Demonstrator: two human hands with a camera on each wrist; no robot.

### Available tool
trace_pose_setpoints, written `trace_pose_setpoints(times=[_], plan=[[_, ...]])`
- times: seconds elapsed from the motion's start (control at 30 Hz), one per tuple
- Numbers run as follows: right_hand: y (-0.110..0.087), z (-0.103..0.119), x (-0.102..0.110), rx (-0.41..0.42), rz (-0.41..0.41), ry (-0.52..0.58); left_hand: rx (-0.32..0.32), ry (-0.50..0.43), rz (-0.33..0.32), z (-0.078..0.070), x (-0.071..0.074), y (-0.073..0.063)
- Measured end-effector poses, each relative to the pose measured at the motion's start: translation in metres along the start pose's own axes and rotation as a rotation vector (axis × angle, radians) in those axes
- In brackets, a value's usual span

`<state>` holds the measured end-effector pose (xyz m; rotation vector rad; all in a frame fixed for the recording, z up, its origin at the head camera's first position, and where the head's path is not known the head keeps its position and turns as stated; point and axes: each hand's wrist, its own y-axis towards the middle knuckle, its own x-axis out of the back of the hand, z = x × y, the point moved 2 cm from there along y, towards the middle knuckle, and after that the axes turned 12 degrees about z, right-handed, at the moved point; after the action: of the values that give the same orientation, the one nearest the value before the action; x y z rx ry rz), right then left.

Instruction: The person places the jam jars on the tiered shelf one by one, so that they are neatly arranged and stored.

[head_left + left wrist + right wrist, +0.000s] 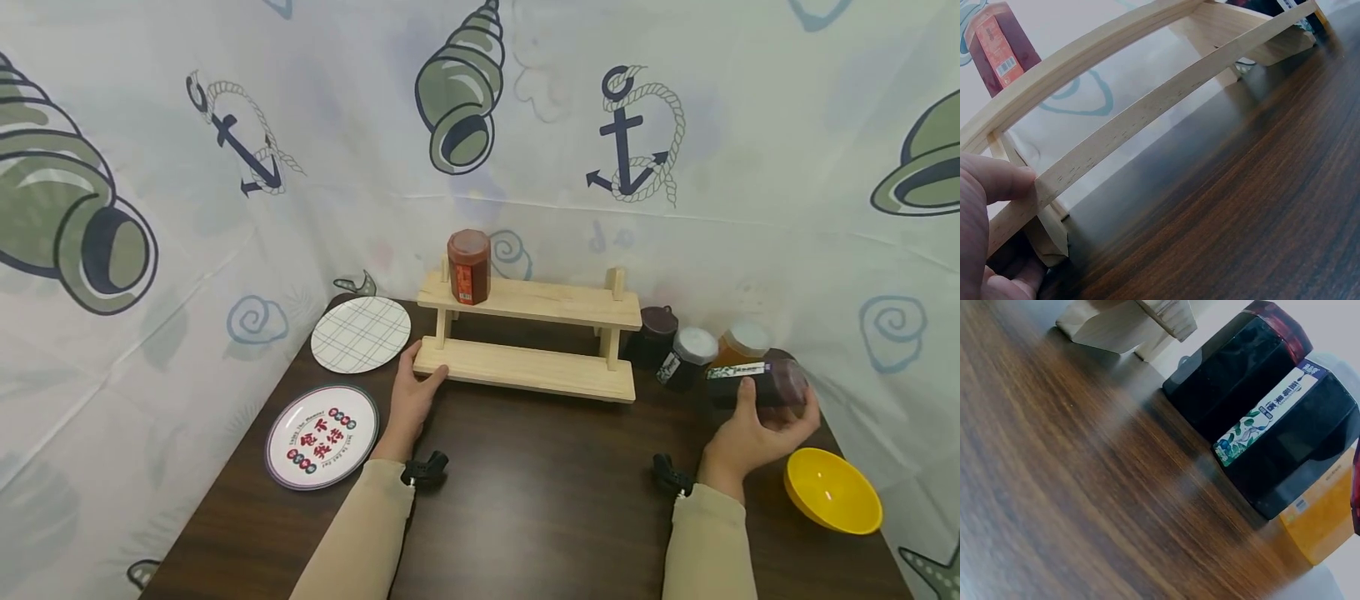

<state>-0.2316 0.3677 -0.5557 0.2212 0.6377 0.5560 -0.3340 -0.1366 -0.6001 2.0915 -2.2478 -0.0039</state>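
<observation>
My left hand [414,398] grips the left end of a two-tier wooden shelf [525,367], thumb on the lower board and fingers curled under it in the left wrist view. On the upper board's left end stands a red-brown jar [470,271] with a red label. My right hand [757,442] holds a dark jar [750,383] tipped on its side, lid to the right, above the table. Only a reddish sliver of it shows at the right wrist view's edge. Behind it stand a dark jar with a dark lid [1235,369], a white-lidded dark jar [1291,437] and an orange jar [1322,512].
At the table's left lie a checked plate [362,335] and a white plate with red characters [322,437]. A yellow bowl [832,492] stands at the right edge, close to my right wrist. A patterned cloth [337,150] hangs behind the dark table [525,500].
</observation>
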Motion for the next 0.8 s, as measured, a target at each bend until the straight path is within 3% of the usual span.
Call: trace_pose_setpoints(times=[0.13, 0.43, 0.8], plan=[[-0.002, -0.001, -0.002, 0.036, -0.013, 0.007, 0.028, -0.019, -0.001, 0.001, -0.001, 0.000], [-0.005, 0.015, -0.014, 0.131, -0.014, 0.014, -0.041, -0.014, 0.002, 0.001, 0.000, -0.001], [-0.009, 0.032, -0.033, 0.242, 0.045, 0.006, -0.037, 0.013, -0.003, 0.002, 0.000, -0.002]])
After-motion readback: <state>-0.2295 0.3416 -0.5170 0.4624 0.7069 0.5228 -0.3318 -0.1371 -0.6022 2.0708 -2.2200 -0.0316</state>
